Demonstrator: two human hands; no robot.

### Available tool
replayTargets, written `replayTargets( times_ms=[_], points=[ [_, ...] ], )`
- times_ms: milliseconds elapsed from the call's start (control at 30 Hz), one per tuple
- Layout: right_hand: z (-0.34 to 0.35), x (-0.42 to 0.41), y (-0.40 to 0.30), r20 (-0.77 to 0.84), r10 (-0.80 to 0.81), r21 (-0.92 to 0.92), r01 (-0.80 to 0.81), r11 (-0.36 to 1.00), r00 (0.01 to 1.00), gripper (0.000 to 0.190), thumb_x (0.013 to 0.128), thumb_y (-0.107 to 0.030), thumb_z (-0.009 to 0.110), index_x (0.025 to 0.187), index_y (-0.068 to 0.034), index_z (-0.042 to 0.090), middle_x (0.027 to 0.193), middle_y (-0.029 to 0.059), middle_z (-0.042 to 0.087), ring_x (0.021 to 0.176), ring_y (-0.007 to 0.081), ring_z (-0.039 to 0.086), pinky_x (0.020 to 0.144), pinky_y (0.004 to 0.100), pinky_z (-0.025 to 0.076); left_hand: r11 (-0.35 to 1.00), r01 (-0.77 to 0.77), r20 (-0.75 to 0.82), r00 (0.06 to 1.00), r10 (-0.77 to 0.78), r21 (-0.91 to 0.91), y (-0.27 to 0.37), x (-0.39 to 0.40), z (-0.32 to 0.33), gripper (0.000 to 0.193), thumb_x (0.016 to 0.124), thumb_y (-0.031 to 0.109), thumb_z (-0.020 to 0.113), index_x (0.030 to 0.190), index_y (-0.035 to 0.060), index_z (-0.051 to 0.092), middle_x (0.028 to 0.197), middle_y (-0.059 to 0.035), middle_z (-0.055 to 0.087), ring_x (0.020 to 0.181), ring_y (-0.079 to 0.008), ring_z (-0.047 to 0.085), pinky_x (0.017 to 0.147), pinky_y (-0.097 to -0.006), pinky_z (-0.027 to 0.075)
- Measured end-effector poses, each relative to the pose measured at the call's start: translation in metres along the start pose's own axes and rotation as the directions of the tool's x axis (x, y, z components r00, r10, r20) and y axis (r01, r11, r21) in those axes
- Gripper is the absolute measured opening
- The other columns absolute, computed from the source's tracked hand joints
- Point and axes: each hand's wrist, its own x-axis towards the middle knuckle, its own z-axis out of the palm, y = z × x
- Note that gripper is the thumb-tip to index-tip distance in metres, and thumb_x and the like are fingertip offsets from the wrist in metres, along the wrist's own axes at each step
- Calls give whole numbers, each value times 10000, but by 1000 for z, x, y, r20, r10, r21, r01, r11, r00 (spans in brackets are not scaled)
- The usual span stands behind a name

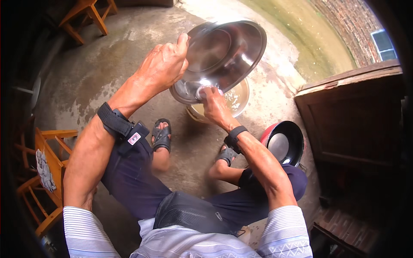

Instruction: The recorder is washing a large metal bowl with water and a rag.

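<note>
A wide stainless steel basin is held up tilted, its inside facing me. My left hand grips its left rim, the thumb on top. Low on the basin's inner wall, my right hand presses a light, crumpled thing, perhaps a cloth; its exact kind is partly hidden by the fingers. Beneath the raised basin, a second metal basin stands on the floor with cloudy liquid in it, partly covered by the raised basin and my right hand.
A red pan with a black inside rests on the concrete floor beside my right knee. Wooden chairs stand at the left, one with a grey cloth on it. Another wooden seat is at the upper left. A wooden door stands at the right.
</note>
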Motion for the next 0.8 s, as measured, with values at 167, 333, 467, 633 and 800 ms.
replayTargets(
  times_ms=[167,333,467,633,800],
  points=[
    [-35,4,61,-78,-57,-384,23,923,995,442,740,139,621,1130,-69,617,1149,221,582,1070,434,608,886,491,533,998,-60,-5,998,60,26,13,9,-7,497,867,40,610,1311,-98,434,694,-285,619,692,-473,648,652,-530,526],
    [-62,34,76,-127,-10,-444,-48,895,992,447,713,133,639,1113,-65,634,1151,205,592,1076,406,604,900,483,523,997,-47,32,998,46,54,18,7,-15,484,860,39,606,1295,-110,453,666,-285,605,680,-459,651,651,-528,527],
    [-47,30,76,-143,48,-454,-108,884,989,399,708,130,633,1069,-40,640,1096,205,621,1084,417,607,859,487,534,999,-33,45,998,32,27,27,15,-17,483,854,32,590,1298,-110,463,678,-290,609,693,-464,653,658,-527,528],
    [-24,16,37,-70,3,-157,-14,988,998,335,678,100,662,985,-31,693,970,204,676,973,388,660,911,472,521,999,-14,60,998,12,37,30,15,-18,508,853,31,578,1325,-114,456,697,-296,618,712,-467,660,672,-526,532],
    [-32,17,19,197,47,159,-79,984,979,191,730,-96,804,899,-50,729,910,160,716,884,343,703,803,431,551,996,17,65,998,-22,85,31,15,-21,508,858,34,577,1328,-114,453,710,-291,635,714,-469,666,683,-528,539]
  ],
)
